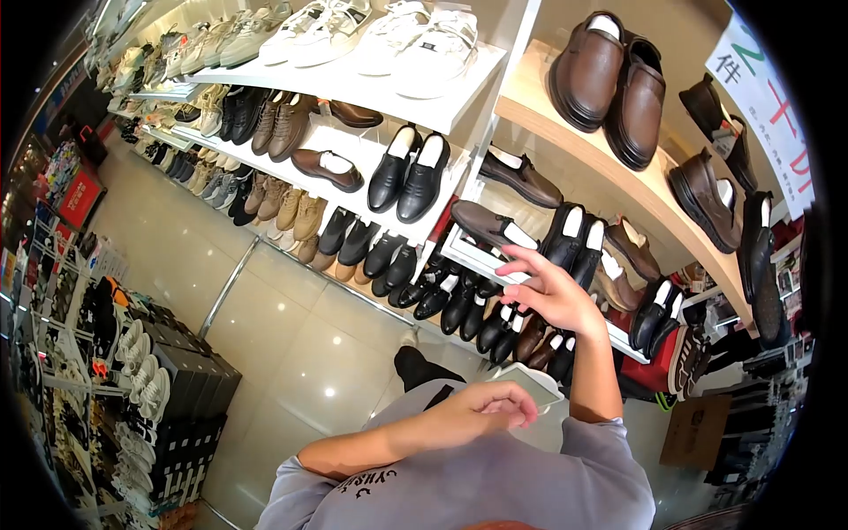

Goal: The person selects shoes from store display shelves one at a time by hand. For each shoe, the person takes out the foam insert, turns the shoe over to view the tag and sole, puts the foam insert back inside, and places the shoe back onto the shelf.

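Observation:
My right hand is raised in front of the shoe shelves, fingers stretched out and apart, holding nothing. Its fingertips are near a brown shoe with a white insert; whether they touch the shelf edge, I cannot tell. Beside that shoe stands a pair of black shoes, partly behind my hand. My left hand is held in front of my body with its fingers loosely curled in, and nothing shows in it. Just past it is a flat panel with a white rim, partly covered by that hand.
A wooden upper shelf carries large brown shoes at right. White shelves at left hold white sneakers and black loafers. Stacked shoe boxes stand at far left beyond the tiled floor. A cardboard box sits lower right.

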A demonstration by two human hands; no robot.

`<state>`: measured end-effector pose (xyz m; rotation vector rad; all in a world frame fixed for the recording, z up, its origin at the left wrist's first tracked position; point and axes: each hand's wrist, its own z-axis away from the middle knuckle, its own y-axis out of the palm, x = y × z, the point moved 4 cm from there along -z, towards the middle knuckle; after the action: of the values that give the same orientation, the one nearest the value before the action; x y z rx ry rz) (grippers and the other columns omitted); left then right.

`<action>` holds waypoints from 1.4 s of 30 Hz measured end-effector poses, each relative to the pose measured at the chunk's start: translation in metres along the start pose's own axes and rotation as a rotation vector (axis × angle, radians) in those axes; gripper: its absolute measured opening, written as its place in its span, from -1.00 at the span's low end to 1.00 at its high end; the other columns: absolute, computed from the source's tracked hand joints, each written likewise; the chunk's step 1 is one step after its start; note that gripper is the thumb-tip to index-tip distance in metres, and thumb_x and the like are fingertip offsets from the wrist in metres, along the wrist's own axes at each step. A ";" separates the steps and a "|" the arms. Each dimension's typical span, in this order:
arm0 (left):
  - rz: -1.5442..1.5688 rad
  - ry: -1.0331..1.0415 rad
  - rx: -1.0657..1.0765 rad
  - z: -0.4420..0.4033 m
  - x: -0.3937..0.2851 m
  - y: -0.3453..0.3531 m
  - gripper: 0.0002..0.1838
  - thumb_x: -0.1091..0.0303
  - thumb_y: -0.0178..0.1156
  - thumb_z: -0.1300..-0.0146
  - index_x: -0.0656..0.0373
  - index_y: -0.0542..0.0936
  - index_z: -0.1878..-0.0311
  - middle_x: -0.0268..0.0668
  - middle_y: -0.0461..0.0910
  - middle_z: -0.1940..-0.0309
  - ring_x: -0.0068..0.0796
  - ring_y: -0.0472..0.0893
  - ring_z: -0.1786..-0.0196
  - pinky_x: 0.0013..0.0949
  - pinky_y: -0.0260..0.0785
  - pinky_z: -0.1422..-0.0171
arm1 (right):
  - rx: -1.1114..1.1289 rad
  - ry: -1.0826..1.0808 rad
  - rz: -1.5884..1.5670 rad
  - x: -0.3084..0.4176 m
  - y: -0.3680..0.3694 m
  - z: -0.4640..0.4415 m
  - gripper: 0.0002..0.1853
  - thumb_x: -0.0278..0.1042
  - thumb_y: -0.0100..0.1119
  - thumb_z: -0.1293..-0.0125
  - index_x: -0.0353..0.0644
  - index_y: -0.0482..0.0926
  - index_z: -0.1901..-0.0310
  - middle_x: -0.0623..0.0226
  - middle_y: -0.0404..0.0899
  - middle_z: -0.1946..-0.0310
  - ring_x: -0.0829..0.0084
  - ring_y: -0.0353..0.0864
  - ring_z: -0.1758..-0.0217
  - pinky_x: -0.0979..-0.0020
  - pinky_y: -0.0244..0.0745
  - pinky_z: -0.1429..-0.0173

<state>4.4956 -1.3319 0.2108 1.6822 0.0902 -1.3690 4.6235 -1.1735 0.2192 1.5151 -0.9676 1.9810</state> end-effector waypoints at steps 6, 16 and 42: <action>-0.025 0.074 -0.337 -0.014 -0.031 -0.086 -0.83 0.48 0.09 -0.37 0.21 0.54 0.02 -0.34 0.59 0.07 -0.57 0.54 -0.05 -0.47 0.35 -0.19 | -0.219 -0.531 0.843 0.161 0.003 -0.092 -0.42 -0.26 0.29 -0.21 -0.15 0.40 -0.27 0.16 0.61 0.01 0.35 0.65 0.11 0.35 0.56 0.04; -0.068 0.067 -0.199 -0.068 -0.061 -0.164 -0.83 0.43 0.11 -0.39 0.21 0.55 0.01 -0.40 0.59 0.17 -0.65 0.53 0.07 -0.54 0.35 -0.09 | -0.371 0.032 1.329 0.228 -0.108 -0.373 -0.27 0.26 0.31 0.01 -0.22 0.54 -0.03 0.14 0.62 0.22 0.24 0.63 0.24 0.22 0.52 0.20; 0.405 0.442 0.143 0.056 -0.186 -0.273 -0.02 -0.35 0.02 -0.27 0.22 0.02 -0.49 -0.09 0.23 -0.41 -0.20 0.30 -0.42 -0.10 0.18 -0.48 | -0.282 -0.383 0.523 0.189 0.103 -0.182 -0.72 -0.56 0.36 -0.08 -0.25 0.47 0.20 0.43 0.48 0.30 0.61 0.46 0.26 0.57 0.36 0.19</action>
<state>4.2288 -1.1293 0.1993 1.9700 -0.0951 -0.7062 4.3805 -1.1116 0.3481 1.6214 -1.8792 1.7839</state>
